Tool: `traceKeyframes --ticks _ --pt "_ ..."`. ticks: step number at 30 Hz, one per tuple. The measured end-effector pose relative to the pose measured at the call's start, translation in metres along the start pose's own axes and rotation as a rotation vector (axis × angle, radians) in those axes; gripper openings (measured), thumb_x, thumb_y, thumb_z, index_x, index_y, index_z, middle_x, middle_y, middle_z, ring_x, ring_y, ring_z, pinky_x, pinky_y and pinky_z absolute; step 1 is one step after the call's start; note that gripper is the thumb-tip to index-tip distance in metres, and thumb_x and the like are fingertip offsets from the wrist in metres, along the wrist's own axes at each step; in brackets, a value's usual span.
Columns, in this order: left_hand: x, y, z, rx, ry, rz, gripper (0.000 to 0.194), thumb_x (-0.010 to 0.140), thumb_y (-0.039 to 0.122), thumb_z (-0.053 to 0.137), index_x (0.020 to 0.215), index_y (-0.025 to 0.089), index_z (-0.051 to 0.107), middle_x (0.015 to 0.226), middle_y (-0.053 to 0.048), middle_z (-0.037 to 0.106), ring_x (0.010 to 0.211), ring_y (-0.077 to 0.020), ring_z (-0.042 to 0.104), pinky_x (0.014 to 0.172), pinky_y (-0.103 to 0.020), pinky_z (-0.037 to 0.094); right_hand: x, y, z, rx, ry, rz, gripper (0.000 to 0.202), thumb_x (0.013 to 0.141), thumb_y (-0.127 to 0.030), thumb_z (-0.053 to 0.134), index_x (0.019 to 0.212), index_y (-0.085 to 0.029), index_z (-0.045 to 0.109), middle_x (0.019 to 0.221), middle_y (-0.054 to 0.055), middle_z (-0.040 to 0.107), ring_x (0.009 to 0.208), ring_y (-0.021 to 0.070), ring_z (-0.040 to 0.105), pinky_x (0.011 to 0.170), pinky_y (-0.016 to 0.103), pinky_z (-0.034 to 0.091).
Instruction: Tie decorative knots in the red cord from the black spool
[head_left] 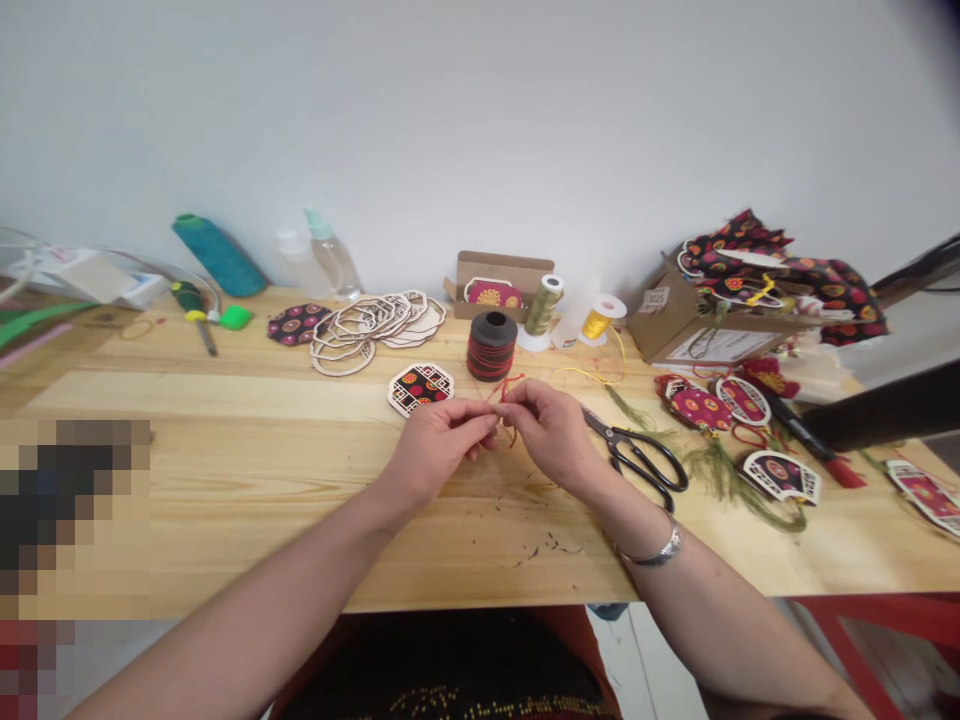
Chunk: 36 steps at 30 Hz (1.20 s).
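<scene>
Both hands meet fingertip to fingertip over the middle of the wooden table [300, 540]. My left hand [442, 440] pinches a thin red cord, its thumb and index finger pressed together. Close against it, my right hand [544, 425] also has its fingers closed on the red cord [512, 383], which loops above and below the fingertips. Just behind stands a dark spool of red thread [491, 348]. A patterned ornament with a pale frame [421, 388] lies beyond my left hand. Black-handled scissors [645, 460] rest right of my right hand.
Pale cut-out frames [375, 325], a small open box [506, 275], a green thread spool [544, 305] and a yellow one [600, 320] stand along the wall. At the right are a full cardboard box [697, 325], tasselled ornaments and a black post [885, 400].
</scene>
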<state>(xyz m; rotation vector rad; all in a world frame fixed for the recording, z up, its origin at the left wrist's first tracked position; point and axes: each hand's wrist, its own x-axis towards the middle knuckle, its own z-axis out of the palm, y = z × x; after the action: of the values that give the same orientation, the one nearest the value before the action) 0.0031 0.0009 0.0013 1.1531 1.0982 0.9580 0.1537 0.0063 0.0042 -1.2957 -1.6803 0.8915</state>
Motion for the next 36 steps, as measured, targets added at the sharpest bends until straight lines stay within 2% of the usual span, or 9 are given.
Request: traceKeyframes --ticks 8,15,20,25,32,36 --pt "0.0026 -0.0012 -0.0018 -0.157 -0.021 -0.073 0.017 0.065 0.027 0.072 0.075 0.013 0.073 0.058 -0.001 0.060 0.052 -0.0083 0.049 0.049 -0.022 0.036 0.0025 -0.0028 -0.0013 0.134 -0.030 0.078 0.015 0.077 -0.022 0.058 0.063 -0.018 0.053 0.061 -0.003 0.053 0.057 0.0090 0.045 0.057 0.023 0.038" --pt "0.0026 0.0029 -0.0018 -0.233 -0.066 -0.131 0.019 0.063 0.026 0.074 0.076 0.013 0.073 0.057 -0.001 0.060 0.052 -0.0079 0.050 0.049 -0.022 0.035 0.0045 0.0003 -0.0025 0.325 -0.087 0.133 0.018 0.073 -0.031 0.064 0.065 -0.017 0.054 0.058 -0.004 0.051 0.052 0.0075 0.041 0.049 0.021 0.035" --pt "0.0028 0.0047 -0.0013 -0.340 -0.126 -0.190 0.018 0.063 0.025 0.075 0.075 0.012 0.072 0.056 0.000 0.057 0.052 -0.0072 0.049 0.047 -0.021 0.031 0.0040 -0.0005 -0.0014 0.416 -0.082 0.173 0.024 0.071 -0.037 0.067 0.064 -0.018 0.054 0.054 -0.005 0.048 0.047 0.0063 0.036 0.045 0.021 0.033" --pt "0.0028 0.0045 -0.0007 -0.355 -0.126 -0.195 0.018 0.062 0.025 0.075 0.073 0.012 0.072 0.055 0.000 0.055 0.051 -0.0072 0.047 0.045 -0.021 0.029 0.0040 0.0002 -0.0010 0.412 -0.071 0.159 0.026 0.069 -0.040 0.068 0.064 -0.018 0.055 0.054 -0.005 0.048 0.049 0.0071 0.039 0.046 0.021 0.035" --pt "0.0031 0.0030 -0.0022 -0.305 -0.066 -0.213 0.016 0.061 0.023 0.074 0.073 0.013 0.073 0.051 0.002 0.055 0.046 -0.0052 0.043 0.044 -0.021 0.024 0.0033 0.0004 0.0001 0.337 -0.070 0.125 0.021 0.072 -0.034 0.066 0.064 -0.017 0.057 0.057 -0.004 0.051 0.052 0.0079 0.040 0.050 0.022 0.035" --pt "0.0044 0.0031 -0.0034 -0.305 -0.034 -0.199 0.013 0.061 0.023 0.074 0.069 0.013 0.072 0.054 0.001 0.057 0.047 -0.0052 0.045 0.044 -0.020 0.026 0.0040 -0.0028 -0.0048 0.296 -0.138 0.136 0.024 0.080 -0.037 0.057 0.066 -0.017 0.057 0.058 -0.003 0.051 0.051 0.0073 0.039 0.050 0.022 0.034"
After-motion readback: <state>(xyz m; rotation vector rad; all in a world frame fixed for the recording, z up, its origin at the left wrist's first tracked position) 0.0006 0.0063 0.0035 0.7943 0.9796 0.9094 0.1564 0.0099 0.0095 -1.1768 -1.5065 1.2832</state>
